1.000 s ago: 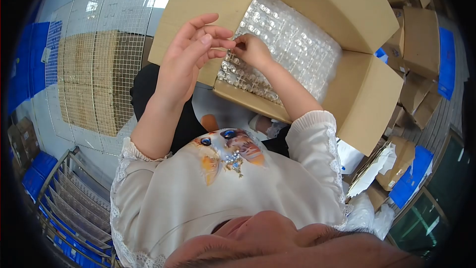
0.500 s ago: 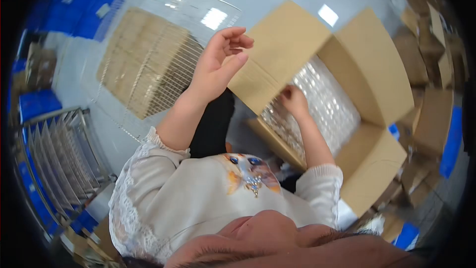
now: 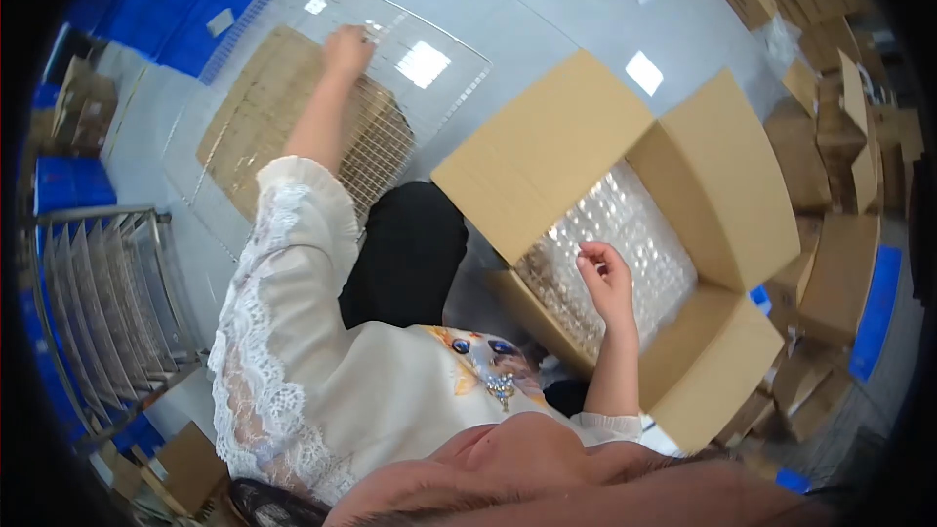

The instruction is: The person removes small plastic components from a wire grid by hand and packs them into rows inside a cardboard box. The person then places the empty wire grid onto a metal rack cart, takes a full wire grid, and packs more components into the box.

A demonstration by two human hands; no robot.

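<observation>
Over the wire mesh panel at the upper left, my left hand is closed, its fingertips at the mesh; what it pinches is too small to tell. My right hand hovers above the open cardboard box, fingers curled in and thumb close to the index finger; anything between them cannot be made out. Inside the box lie shiny clear items in rows, under what looks like clear plastic wrapping.
Under the mesh panel stands a brown carton. Blue bins are at the upper left, and a metal rack with stacked panels is at the left. More cardboard boxes line the right side.
My left hand has moved from beside the box to the mesh panel, going from open to closed. My right hand has lifted from the clear items. The view has turned left.
</observation>
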